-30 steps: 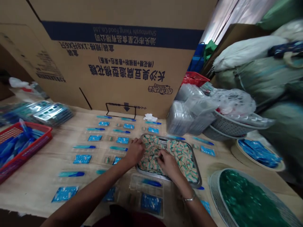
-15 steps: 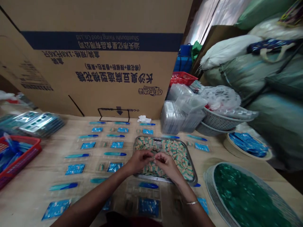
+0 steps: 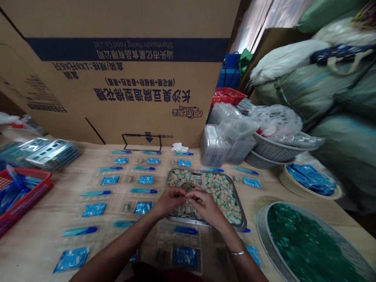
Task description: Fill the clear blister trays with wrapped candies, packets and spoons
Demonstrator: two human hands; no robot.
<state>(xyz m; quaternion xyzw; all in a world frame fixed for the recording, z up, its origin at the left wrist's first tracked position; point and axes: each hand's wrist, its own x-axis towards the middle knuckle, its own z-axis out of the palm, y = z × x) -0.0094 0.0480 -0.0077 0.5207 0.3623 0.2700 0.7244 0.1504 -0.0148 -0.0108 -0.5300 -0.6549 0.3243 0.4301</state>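
Note:
Over a metal tray (image 3: 241, 221) heaped with small orange, white and green striped pieces (image 3: 219, 188), my two hands meet fingertip to fingertip. My left hand (image 3: 170, 200) is closed in a pinch. From the right, my right hand (image 3: 205, 204) pinches at the same spot, and a bracelet (image 3: 237, 253) circles that wrist. Whatever sits between the fingertips is too small to make out. Clear plastic trays lie in rows around the metal tray, many holding a blue packet (image 3: 94, 210) and a blue pen-shaped item (image 3: 96, 193). A few also show a striped piece (image 3: 126, 207).
A big cardboard box (image 3: 132, 117) walls off the back. On the left stand a red basket (image 3: 44, 180) and stacked printed sheets (image 3: 47, 152). To the right are clear plastic boxes (image 3: 214, 145), a tub of blue packets (image 3: 311, 178) and a basket of green packets (image 3: 305, 243).
My right hand has shifted slightly left, its fingers now closer over the left fingertips. The left hand stays almost in place, and the view has moved slightly.

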